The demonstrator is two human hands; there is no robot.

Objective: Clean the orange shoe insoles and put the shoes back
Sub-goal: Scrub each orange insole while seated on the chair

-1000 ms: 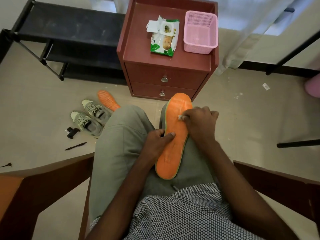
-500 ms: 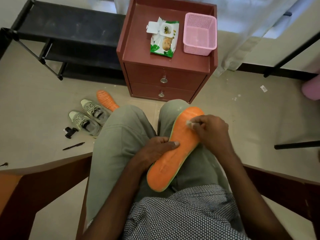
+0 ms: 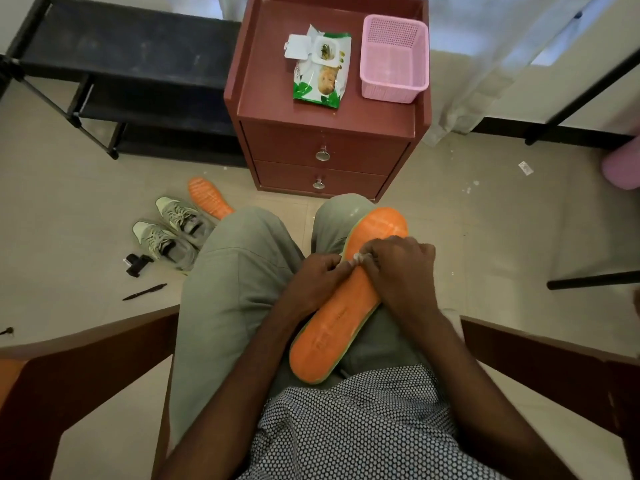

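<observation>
— Orange insole [image 3: 349, 306] lies slantwise across the lap, heel toward the shirt, toe out past the right knee. Both hands are on it at its middle.

— What are the fingers doing?

— Right hand [image 3: 401, 271] is curled, pinching a small white wipe [image 3: 358, 257] against the orange face. Left hand [image 3: 313, 282] is curled over the near edge, fingertips meeting the wipe; whether it also pinches the wipe I can't tell.

— So, wiping. How to do it well?

— I'd say hold the insole firm with the left, sweep the wipe in long strokes toe to heel, and refold when it greys. The toe end looks untouched by either hand.

— And the rest?

— Second insole [image 3: 207, 199] on the floor at the left, beside the two shoes [image 3: 173, 230]. Pack of wipes [image 3: 320, 69], lid up, sits mid-top on the cabinet [image 3: 322, 140], pink basket [image 3: 393, 58] at its right edge. Black rack [image 3: 114, 64] stands beyond the shoes.

— Anything in the way?

— A pen [image 3: 144, 292] and a small black thing lie near the shoes; the chair arm sits between lap and floor.
</observation>
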